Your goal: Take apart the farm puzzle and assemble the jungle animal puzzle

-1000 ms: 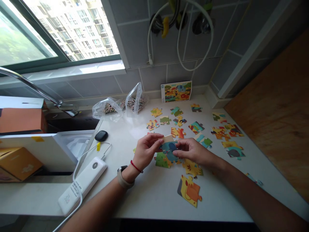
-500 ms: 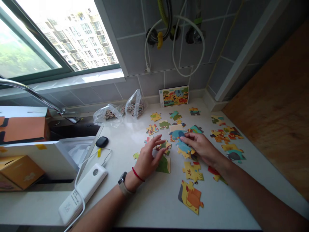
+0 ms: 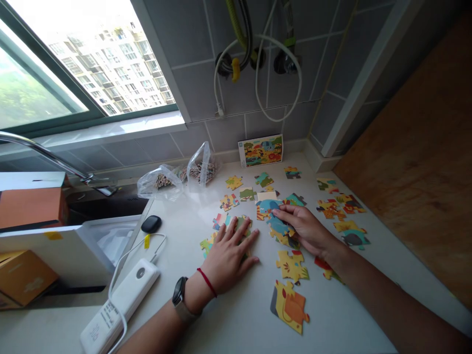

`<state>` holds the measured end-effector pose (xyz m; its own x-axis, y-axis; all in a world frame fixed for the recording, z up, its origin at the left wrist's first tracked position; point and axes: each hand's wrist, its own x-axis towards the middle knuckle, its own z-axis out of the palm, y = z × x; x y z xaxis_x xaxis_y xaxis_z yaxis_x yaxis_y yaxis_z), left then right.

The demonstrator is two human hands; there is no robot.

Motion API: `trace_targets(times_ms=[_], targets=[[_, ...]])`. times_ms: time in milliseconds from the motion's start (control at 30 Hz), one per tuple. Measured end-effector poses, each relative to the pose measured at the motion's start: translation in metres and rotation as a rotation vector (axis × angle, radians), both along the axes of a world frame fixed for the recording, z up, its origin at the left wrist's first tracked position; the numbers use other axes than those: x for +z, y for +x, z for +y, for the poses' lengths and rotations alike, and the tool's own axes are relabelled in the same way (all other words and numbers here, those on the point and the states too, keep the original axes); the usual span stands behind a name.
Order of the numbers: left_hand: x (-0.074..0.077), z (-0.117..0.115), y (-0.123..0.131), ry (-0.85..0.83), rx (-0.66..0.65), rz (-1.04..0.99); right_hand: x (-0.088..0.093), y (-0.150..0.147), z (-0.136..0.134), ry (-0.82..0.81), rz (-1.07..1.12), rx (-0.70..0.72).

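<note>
Colourful cardboard jigsaw pieces lie spread over the white counter (image 3: 239,314). My left hand (image 3: 230,253) lies flat with spread fingers on a small group of pieces (image 3: 236,223), covering part of them. My right hand (image 3: 302,228) rests its fingertips on a blue elephant piece (image 3: 279,226), which joins other pieces near a second blue piece (image 3: 267,206). Below that hand sit a yellow piece (image 3: 292,265) and a larger yellow-and-orange piece (image 3: 289,307). A picture card (image 3: 260,151) leans against the tiled wall behind them.
Two clear plastic bags (image 3: 199,169) of small items lie by the wall. To the left are a black earbud case (image 3: 151,224), a white power bank (image 3: 118,305) with a cable, and cardboard boxes (image 3: 25,278). A metal faucet (image 3: 55,160) crosses the upper left. A wooden board (image 3: 413,162) stands on the right.
My hands no longer hold a piece up together. The blue piece now lies among the others, under my right fingertips. My left hand has come down flat on the pieces, and the view has tilted.
</note>
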<state>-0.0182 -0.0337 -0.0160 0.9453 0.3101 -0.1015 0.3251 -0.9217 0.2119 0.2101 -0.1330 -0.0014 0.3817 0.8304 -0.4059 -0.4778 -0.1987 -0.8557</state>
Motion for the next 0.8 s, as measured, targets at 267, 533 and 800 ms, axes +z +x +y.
trace_targets(times_ms=[267,533,800], targets=[[-0.008,0.006,-0.005,0.107,0.197,-0.071,-0.004,-0.021,-0.007,-0.072,-0.135,0.217],[0.008,0.012,-0.003,0.087,0.274,-0.221,-0.017,-0.025,-0.008,-0.075,-0.395,0.302],[0.003,0.009,0.002,-0.060,-0.028,-0.211,-0.021,-0.008,-0.014,-0.112,-0.664,0.408]])
